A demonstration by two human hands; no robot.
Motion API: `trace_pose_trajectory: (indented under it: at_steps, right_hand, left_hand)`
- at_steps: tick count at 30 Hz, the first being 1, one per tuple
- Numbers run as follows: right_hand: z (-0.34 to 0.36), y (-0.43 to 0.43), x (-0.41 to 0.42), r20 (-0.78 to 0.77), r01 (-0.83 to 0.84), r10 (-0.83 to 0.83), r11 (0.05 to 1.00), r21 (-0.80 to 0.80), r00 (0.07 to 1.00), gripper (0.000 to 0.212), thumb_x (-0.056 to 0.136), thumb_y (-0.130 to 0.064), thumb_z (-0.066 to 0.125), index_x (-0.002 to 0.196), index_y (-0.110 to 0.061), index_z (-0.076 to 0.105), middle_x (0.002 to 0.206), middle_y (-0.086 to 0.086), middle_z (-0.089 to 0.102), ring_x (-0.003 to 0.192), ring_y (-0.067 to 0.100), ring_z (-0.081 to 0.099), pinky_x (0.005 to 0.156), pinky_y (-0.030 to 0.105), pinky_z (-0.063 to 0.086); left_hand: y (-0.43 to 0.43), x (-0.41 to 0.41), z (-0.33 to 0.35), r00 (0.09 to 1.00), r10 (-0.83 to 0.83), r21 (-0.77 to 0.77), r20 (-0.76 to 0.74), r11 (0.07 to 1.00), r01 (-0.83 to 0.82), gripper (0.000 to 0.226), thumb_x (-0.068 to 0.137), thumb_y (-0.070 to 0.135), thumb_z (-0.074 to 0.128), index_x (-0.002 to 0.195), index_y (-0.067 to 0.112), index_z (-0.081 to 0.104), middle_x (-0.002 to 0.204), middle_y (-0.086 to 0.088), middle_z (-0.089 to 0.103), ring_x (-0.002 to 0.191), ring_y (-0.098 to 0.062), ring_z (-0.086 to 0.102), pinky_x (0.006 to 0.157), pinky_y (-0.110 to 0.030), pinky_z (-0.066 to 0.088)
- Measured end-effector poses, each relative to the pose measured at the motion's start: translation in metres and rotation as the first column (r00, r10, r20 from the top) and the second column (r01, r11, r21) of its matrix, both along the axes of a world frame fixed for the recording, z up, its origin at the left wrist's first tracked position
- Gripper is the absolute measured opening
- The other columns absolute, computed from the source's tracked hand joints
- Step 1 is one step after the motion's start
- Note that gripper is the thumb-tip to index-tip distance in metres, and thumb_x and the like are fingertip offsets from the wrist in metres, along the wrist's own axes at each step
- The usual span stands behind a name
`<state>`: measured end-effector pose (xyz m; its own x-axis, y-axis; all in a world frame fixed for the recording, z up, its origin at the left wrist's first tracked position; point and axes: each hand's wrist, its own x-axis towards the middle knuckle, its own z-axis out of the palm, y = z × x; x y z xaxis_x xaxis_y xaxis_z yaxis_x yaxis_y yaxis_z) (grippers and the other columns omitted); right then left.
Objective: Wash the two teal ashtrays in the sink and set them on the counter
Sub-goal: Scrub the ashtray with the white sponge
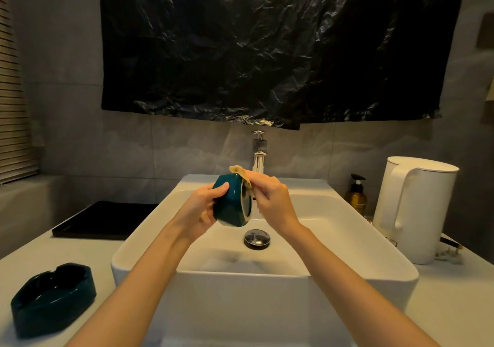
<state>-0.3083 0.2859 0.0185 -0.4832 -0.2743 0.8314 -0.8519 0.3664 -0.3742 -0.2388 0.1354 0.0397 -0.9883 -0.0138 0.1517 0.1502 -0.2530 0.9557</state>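
- A person stands at a white sink (149, 239), seen from a camera on their head. Both bare arms reach out over the basin.
- The left hand (205, 207) grips a teal ashtray (230, 205) above the middle of the sink. Its fingers curl round the underside, and the ashtray is tipped on edge with its hollow side facing right.
- The right hand (272, 199) pinches a small yellowish cloth (238, 170) against the hollow side and rim, with the fingers bent round the cloth.
- The second teal ashtray (53, 298) sits upright on the counter (80, 250), left of the sink near its front corner and well apart from both hands.
- Progress, as a judgement: the held ashtray is partway through its wash, at the wiping stage, and has not yet been set down. Whether the one left of the sink is already washed or waiting its turn cannot be told.
- No clear stream of water shows from the tap (258, 154) at the back of the sink. The drain plug (257, 238) sits in the sink floor, just below the held ashtray.
- Writing: an amber pump bottle (357, 197) right of the sink, towards the back, has a label too small and blurred to read. The white kettle (417, 207) right of the sink shows no brand mark.
- A black tray (107, 221) lies left of the sink, towards the back. A black plastic sheet (267, 47) hangs on the wall above the sink.
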Motion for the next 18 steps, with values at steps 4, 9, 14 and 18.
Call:
trace_pose_trajectory:
  at_steps: [4, 9, 14, 18]
  right_hand:
    - [-0.004, 0.002, -0.007, 0.124, 0.080, -0.087, 0.995, 0.061, 0.989, 0.029, 0.097, -0.014, 0.051, 0.122, -0.018, 0.065, 0.095, -0.010, 0.064, 0.084, 0.006, 0.055, 0.074, 0.012, 0.046]
    - [-0.003, 0.013, -0.015, 0.102, 0.402, -0.406, 0.914, 0.058, 0.908, 0.020, 0.095, -0.019, 0.056, 0.102, -0.013, 0.073, 0.099, 0.002, 0.066, 0.086, 0.010, 0.048, 0.068, 0.016, 0.044]
    - [0.006, 0.016, -0.009, 0.006, 0.343, -0.344, 0.936, -0.083, 0.939, 0.009, 0.087, -0.011, 0.064, 0.084, -0.012, 0.073, 0.104, 0.003, 0.050, 0.091, 0.007, 0.047, 0.074, 0.011, 0.047]
    - [0.013, 0.005, 0.006, 0.202, 0.014, 0.039, 0.967, -0.254, 0.979, 0.041, 0.086, -0.007, 0.065, 0.116, -0.031, 0.053, 0.111, -0.003, 0.050, 0.097, 0.005, 0.053, 0.074, 0.007, 0.049]
  left_hand:
    - [-0.003, 0.000, 0.000, 1.000, -0.003, 0.032, 0.006, 0.999, 0.003, 0.016, 0.094, 0.020, 0.050, 0.107, 0.015, 0.057, 0.098, -0.005, 0.062, 0.089, -0.018, 0.057, 0.061, -0.020, 0.054]
    - [-0.005, 0.001, 0.001, 0.999, -0.034, 0.128, -0.011, 0.991, 0.035, 0.016, 0.094, 0.018, 0.049, 0.105, 0.013, 0.059, 0.099, -0.007, 0.062, 0.094, -0.019, 0.056, 0.075, -0.026, 0.051]
    - [-0.006, 0.000, 0.001, 0.999, -0.053, 0.142, -0.003, 0.988, 0.053, 0.020, 0.094, 0.018, 0.049, 0.111, 0.013, 0.059, 0.106, -0.008, 0.061, 0.100, -0.021, 0.055, 0.079, -0.027, 0.050]
    - [-0.004, 0.002, 0.000, 0.998, -0.061, 0.101, 0.003, 0.993, 0.060, 0.016, 0.093, 0.016, 0.050, 0.106, 0.013, 0.060, 0.099, -0.007, 0.063, 0.096, -0.020, 0.056, 0.077, -0.027, 0.049]
